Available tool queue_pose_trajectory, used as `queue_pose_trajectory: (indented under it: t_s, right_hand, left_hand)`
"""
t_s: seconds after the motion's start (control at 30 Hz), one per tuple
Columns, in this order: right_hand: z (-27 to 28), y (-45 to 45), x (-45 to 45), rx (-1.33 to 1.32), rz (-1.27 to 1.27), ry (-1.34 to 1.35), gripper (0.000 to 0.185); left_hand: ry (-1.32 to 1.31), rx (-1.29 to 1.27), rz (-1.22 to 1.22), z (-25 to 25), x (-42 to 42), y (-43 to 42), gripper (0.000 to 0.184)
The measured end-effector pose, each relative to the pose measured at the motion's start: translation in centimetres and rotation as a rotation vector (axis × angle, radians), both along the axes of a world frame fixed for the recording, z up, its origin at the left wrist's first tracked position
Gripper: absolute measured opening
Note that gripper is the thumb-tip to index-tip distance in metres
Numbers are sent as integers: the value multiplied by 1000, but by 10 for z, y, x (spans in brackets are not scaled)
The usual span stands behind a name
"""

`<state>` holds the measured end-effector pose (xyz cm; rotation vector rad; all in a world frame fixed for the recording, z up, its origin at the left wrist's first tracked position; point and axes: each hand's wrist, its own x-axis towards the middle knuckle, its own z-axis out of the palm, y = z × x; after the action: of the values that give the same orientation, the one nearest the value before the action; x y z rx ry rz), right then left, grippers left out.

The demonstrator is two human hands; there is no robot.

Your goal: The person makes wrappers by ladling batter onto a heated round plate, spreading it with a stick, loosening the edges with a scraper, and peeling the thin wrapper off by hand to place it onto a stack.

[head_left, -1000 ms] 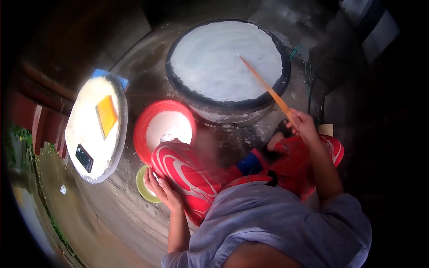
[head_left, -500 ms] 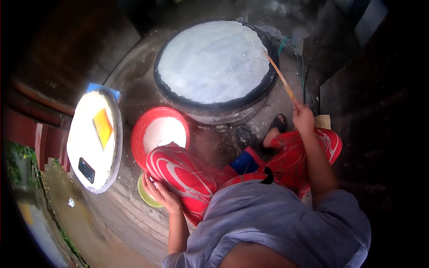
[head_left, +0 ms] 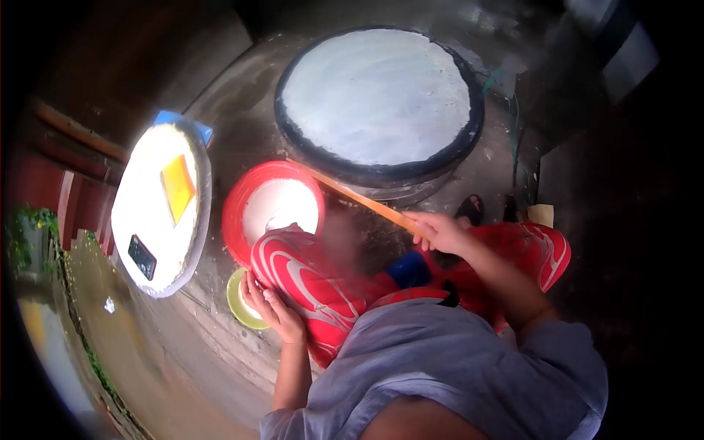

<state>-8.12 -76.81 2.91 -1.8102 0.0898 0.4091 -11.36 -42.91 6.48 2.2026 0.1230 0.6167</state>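
Note:
My right hand (head_left: 438, 233) is wrapped round one end of a long, thin wooden stick (head_left: 359, 198). The stick's far tip lies near the rim of a red basin (head_left: 235, 213), beside the dark edge of a round griddle. A pale white layer (head_left: 374, 95) covers most of the griddle (head_left: 473, 136). White stuff (head_left: 282, 205) shows inside the basin. My left hand (head_left: 271, 306) rests against my left knee, fingers a little apart, above a green bowl (head_left: 238, 308) that it partly hides.
At the left, a round white-topped stand (head_left: 139, 191) bears a yellow-orange object (head_left: 177, 189) and a dark phone-like object (head_left: 141, 257). A blue item (head_left: 167, 118) sits behind it. A green cord (head_left: 513, 125) lies right of the griddle.
My right hand has moved left and down, swinging the stick from the griddle's right side to its lower left edge by the basin. My left hand has stayed by my knee.

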Motion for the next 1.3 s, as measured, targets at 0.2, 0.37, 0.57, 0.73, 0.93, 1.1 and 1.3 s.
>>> queue_pose_trajectory:
  t_s: [0.2,0.37,0.57,0.73,0.93,1.1,1.3]
  right_hand:
    - [-67,98,77,-3,80,207,50]
    - [-115,157,121,226,131,207,66]
    - [-186,136,98,-130,298,68,59]
    - [-182,94,72,-440,397,170,38]
    - [-159,71,52,-396,409,213,34]
    - [-158,64,51,-297,405,129,33]
    - [-53,90,78,157,89,58,29]
  left_hand:
    - [-5,-24,-20,0,0,4,47]
    - [-34,-69,19,-5,-1,18,46]
    - [-103,157,144,2,64,81,37]
    - [-105,463,215,-7,189,151,27]
    - [261,841,143,-10,267,192,10]
    - [121,1007,215,-7,274,209,10]
    - [-226,706,98,89,222,158,5]
